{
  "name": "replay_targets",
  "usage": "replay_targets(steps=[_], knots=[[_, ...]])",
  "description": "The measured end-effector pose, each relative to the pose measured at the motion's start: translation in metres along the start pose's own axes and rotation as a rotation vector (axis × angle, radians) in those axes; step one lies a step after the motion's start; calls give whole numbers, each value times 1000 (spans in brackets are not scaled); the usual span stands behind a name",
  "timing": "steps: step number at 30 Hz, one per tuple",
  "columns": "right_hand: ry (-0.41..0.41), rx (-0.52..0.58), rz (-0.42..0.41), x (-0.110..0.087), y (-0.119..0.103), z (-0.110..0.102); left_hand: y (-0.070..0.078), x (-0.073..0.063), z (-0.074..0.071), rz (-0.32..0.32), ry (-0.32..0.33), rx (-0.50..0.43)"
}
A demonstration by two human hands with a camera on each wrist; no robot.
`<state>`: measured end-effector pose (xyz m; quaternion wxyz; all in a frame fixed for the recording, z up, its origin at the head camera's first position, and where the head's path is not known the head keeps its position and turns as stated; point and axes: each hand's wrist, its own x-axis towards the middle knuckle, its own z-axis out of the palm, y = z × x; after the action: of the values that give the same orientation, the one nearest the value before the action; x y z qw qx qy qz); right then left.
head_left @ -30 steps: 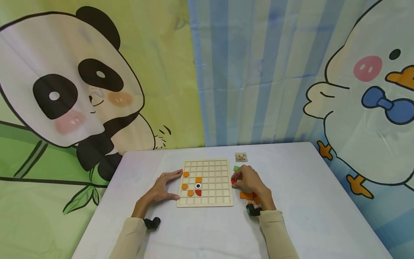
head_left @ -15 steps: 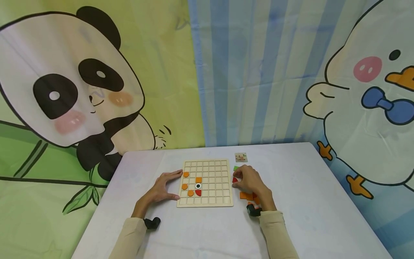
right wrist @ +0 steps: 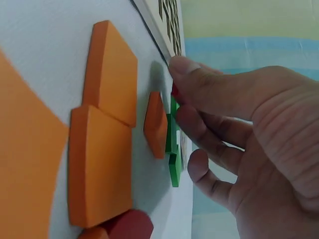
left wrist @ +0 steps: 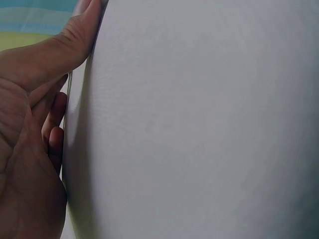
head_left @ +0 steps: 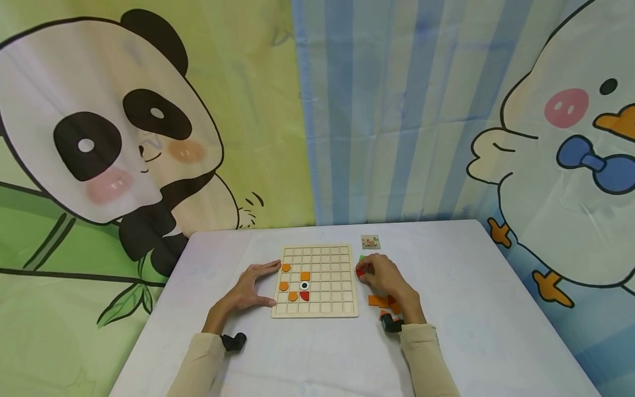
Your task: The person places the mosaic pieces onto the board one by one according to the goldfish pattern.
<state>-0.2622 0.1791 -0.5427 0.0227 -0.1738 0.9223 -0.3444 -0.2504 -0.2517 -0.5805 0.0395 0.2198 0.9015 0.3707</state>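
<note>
A wooden grid board [head_left: 327,315] lies on the white table. My left hand [head_left: 243,289] rests at its left edge, thumb and fingers spread apart against the rim. On the board are several orange discs [head_left: 286,267], an orange square tile [head_left: 305,275], a white piece with a black ring and dot [head_left: 304,285] and a red quarter-round tile [head_left: 305,296]. Just off the right edge, my right hand [head_left: 382,274] pinches a red tile [head_left: 359,273] between thumb and forefinger. Mostly hidden by the fingertips, this red tile [right wrist: 174,91] shows only a sliver in the right wrist view.
Orange square tiles [right wrist: 107,164] lie below my right hand, with a red piece [right wrist: 130,225] beside them. Green tiles [right wrist: 174,167] sit beyond. Behind the right hand lies a small printed pattern card [head_left: 370,241]. A cartoon curtain [head_left: 372,110] hangs behind the table.
The red tile has shifted and turned slightly in my right fingers, and less of it shows now. My left hand and the pieces on the board have stayed put.
</note>
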Motion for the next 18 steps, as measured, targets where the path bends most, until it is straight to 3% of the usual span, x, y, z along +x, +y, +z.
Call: replay_targets(steps=[9, 18], knots=[[1, 52, -139, 16, -6, 7, -3, 0, 0, -20, -20, -5], [-67, 59, -163, 51, -26, 25, 1, 1, -2, -44, -18, 1]])
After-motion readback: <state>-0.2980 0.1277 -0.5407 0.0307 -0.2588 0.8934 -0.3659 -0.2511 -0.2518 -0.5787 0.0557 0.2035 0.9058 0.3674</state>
